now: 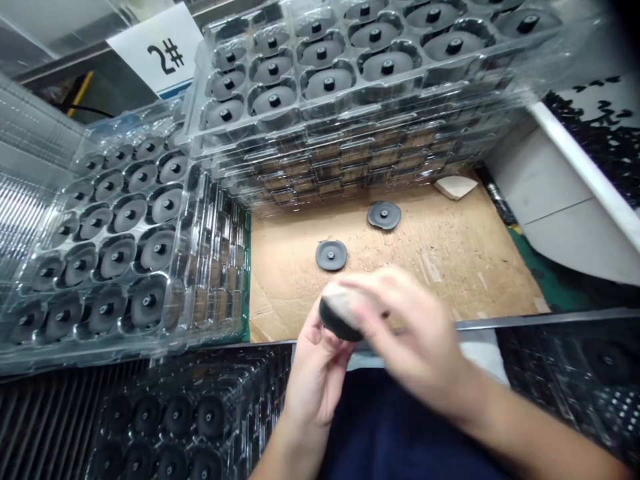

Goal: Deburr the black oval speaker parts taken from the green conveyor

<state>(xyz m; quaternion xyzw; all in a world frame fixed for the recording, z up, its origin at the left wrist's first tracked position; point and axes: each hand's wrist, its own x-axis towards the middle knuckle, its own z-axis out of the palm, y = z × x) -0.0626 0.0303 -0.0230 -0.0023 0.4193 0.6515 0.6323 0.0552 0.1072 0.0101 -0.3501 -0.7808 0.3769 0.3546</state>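
Observation:
My left hand [315, 377] cradles a black round rubber-like disc [335, 321] on its edge, low in the view. My right hand [407, 333] is blurred by motion, its fingers lying over the top of the disc. A pale patch [340, 298] on the disc may be a cloth, but the blur hides it. On the brown cardboard sheet [425, 273] in front of me, two similar black discs [331, 255] [384, 215] lie flat with their central stubs up.
Stacked clear plastic trays [200, 200] hold rows of black discs at left and far centre, and another stack [175, 420] stands at lower left. A card marked 2# [155, 50] stands at the back. A pale scrap [455, 187] lies on the cardboard. A dark tray stack sits at lower right.

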